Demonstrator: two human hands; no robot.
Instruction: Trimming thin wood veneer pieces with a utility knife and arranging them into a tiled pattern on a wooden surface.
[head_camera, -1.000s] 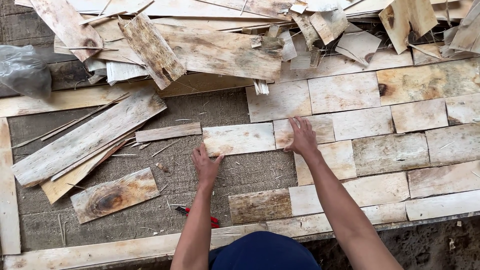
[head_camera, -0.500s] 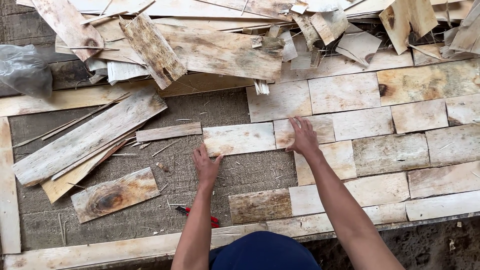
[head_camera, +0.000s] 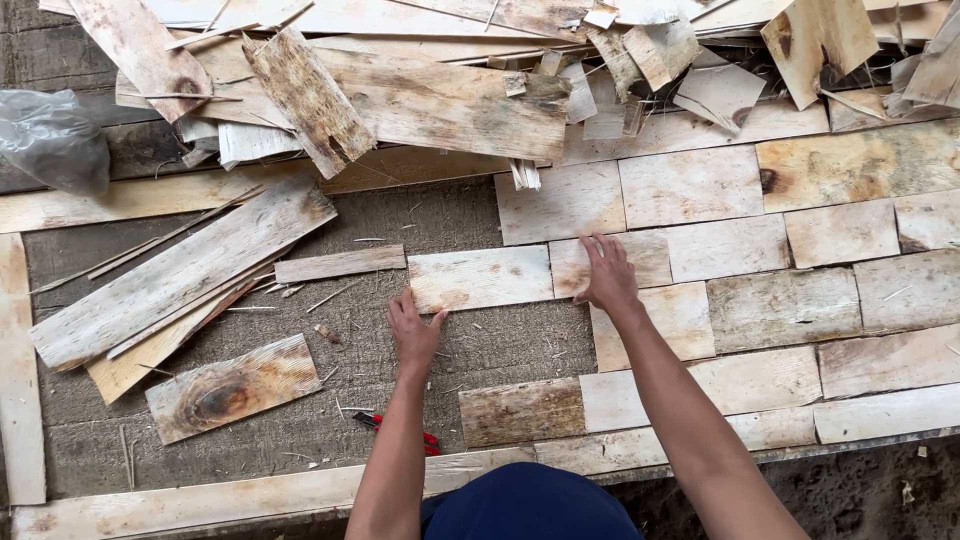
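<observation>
My left hand rests with spread fingers against the lower left corner of a pale rectangular veneer piece lying on the grey mat. My right hand lies flat on the neighbouring veneer piece, at the seam between the two. Neither hand grips anything. To the right, several rectangular veneer sheets lie edge to edge in rows.
A heap of rough veneer offcuts fills the far side. Loose long boards and a knotted piece lie at left. A red-handled tool lies by my left forearm. A wooden frame strip borders the near edge.
Both hands stay on the same two veneer pieces; the left hand has edged slightly closer to the piece's corner. Little else differs.
</observation>
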